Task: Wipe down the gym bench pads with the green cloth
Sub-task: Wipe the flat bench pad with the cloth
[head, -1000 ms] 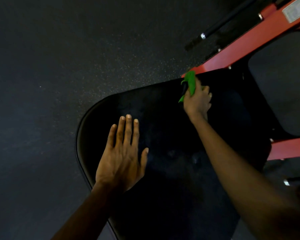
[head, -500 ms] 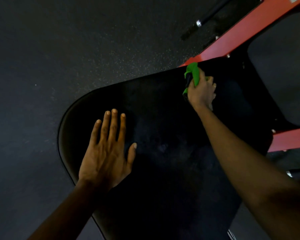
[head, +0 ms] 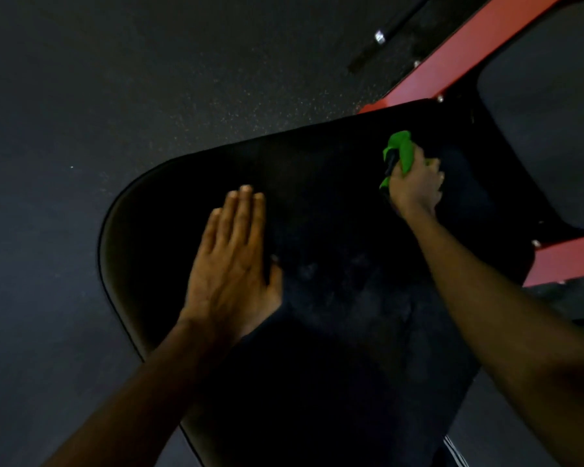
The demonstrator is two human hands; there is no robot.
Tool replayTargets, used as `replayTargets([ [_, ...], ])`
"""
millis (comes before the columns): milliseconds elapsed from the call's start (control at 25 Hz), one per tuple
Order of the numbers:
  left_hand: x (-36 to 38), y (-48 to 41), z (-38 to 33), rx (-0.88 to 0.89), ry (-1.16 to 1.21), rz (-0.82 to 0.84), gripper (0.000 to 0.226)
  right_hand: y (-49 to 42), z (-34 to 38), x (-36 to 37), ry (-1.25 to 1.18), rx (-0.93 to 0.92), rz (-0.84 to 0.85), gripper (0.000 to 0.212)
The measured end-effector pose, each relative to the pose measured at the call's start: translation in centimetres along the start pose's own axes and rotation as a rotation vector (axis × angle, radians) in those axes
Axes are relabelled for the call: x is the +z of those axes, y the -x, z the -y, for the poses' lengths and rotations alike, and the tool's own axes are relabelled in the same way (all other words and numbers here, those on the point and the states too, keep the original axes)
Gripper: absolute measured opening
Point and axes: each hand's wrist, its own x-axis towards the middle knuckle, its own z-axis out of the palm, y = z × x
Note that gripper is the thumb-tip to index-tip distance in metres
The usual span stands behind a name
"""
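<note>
On the far end of the black bench pad [head: 317, 203], near the red frame [head: 452, 55], the right hand [head: 415, 183] clutches the bunched green cloth [head: 402, 151], best spread flatter and drawn in overlapping strokes, while the left hand [head: 231, 264] lies flat, fingers together, steadying.

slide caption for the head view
Bench wipe-down: right hand holds green cloth on black bench pad, left hand rests flat.
</note>
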Motion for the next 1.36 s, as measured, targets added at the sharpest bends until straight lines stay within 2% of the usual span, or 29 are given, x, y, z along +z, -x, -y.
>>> replayTargets([
  [40,0.5,-1.0,-1.9,0.057,0.051,-0.023,0.077,-0.2,-0.2,0.2,0.004,0.019,-0.006,0.051],
  [120,1.8,-3.3,-5.2,0.139,0.104,-0.02,0.07,4.1,-1.4,-0.4,0.036,-0.079,-0.016,0.053],
  [240,3.9,-5.4,-7.1,0.128,0.025,0.125,0.065,16.1,-4.9,-1.9,-0.021,-0.356,0.065,0.059],
  [320,4.9,-5.6,-7.1,0.128,-0.071,0.216,0.067,18.2,-6.7,-2.5,-0.073,-0.429,0.095,0.057],
  [400,5.4,-5.4,-7.0,0.152,-0.13,0.226,0.07,14.0,-6.3,-1.9,0.005,-0.393,0.048,0.055],
  [480,5.7,-5.2,-7.1,0.147,-0.112,0.197,0.07,6.6,-5.6,-0.3,0.085,-0.229,-0.023,0.052],
  [560,5.9,-5.0,-7.1,0.139,-0.116,0.163,0.069,-1.0,-5.3,0.4,0.048,-0.02,-0.017,0.049],
  [640,6.2,-5.1,-7.0,0.152,-0.111,0.141,0.071,-4.9,-4.6,0.4,0.033,0.078,-0.011,0.049],
  [720,6.1,-5.2,-7.0,0.162,-0.106,0.142,0.071,-3.2,-4.2,-0.1,0.049,0.041,0.017,0.051],
  [880,6.0,-5.4,-7.2,0.158,-0.115,0.148,0.071,10.0,-4.7,-2.1,0.06,-0.248,0.161,0.056],
  [960,6.2,-5.3,-7.2,0.163,-0.132,0.155,0.072,11.7,-5.0,-2.4,0.101,-0.332,0.144,0.057],
  [1040,6.4,-5.4,-7.1,0.165,-0.136,0.144,0.072,8.0,-4.1,-1.4,0.13,-0.305,0.086,0.054],
  [1200,6.4,-5.3,-7.2,0.162,-0.148,0.133,0.071,-0.9,-1.8,0.6,0.064,-0.13,0.035,0.051],
  [1360,6.4,-5.4,-7.3,0.166,-0.167,0.132,0.071,1.4,-2.6,-0.5,0.018,-0.168,0.11,0.052],
])
